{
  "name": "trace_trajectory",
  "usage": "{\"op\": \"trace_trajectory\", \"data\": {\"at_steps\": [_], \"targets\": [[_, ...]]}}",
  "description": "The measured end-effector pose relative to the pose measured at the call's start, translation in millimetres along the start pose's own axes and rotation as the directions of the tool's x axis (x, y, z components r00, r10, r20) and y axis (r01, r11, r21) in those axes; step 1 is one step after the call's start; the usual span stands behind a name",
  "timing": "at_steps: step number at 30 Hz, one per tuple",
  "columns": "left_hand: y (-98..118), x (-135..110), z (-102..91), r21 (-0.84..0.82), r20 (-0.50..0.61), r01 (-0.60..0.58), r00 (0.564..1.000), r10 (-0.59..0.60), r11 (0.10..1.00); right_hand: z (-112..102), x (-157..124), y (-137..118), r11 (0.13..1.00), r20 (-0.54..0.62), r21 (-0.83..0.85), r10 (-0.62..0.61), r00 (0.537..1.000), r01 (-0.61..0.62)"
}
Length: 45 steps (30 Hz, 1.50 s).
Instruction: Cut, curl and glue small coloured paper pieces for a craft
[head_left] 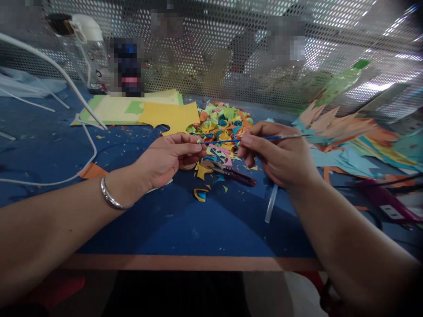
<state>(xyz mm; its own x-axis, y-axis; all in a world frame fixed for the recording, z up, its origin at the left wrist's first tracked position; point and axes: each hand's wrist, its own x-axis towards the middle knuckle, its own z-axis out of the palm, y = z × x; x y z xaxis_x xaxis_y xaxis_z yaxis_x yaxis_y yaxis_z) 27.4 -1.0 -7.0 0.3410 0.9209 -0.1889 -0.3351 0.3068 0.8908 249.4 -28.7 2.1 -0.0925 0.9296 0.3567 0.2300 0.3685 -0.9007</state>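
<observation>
My right hand (277, 152) grips a thin blue-handled paintbrush (214, 141), held level with its silvery end pointing right. The other end of the handle reaches the fingertips of my left hand (175, 156), which are pinched together. A tiny pale bit of paper (198, 141) shows at that tip, between the left thumb and finger. Below the hands, a pair of dark red thread snips (238, 175) lies on the blue table (198, 233). A small curled yellow and blue paper piece (200, 194) is nearby. Behind the brush rises a heap of colourful paper pieces (228, 121).
Yellow and green paper sheets (170, 114) lie at back left. Pointed paper cutouts (346, 127) are stacked right, by a green-capped bottle (343, 81). A translucent stick (271, 204) lies under my right wrist. White cables (66, 70) cross the left side. A perforated metal panel (205, 66) stands behind.
</observation>
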Motion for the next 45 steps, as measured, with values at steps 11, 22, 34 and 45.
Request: {"op": "trace_trajectory", "data": {"at_steps": [11,22,34,45], "targets": [[1.3,0.5,-0.3,-0.001,0.007,0.0,1.0,0.0,1.0,-0.9,0.2,1.7,1.0,0.003,0.0,-0.011,1.0,0.011],[1.7,-0.5,1.2,-0.014,-0.006,0.02,1.0,-0.02,1.0,-0.8,-0.2,1.6,1.0,0.009,0.006,-0.007,1.0,0.007],[1.3,0.0,0.3,-0.066,-0.003,0.009,1.0,-0.009,0.998,-0.5,-0.5,1.6,1.0,-0.007,-0.007,-0.021,1.0,0.021],[1.5,0.8,0.9,-0.073,-0.005,0.035,0.999,-0.036,0.997,-0.4,-1.1,0.3,1.0,-0.012,-0.021,-0.017,1.0,0.017]]}}
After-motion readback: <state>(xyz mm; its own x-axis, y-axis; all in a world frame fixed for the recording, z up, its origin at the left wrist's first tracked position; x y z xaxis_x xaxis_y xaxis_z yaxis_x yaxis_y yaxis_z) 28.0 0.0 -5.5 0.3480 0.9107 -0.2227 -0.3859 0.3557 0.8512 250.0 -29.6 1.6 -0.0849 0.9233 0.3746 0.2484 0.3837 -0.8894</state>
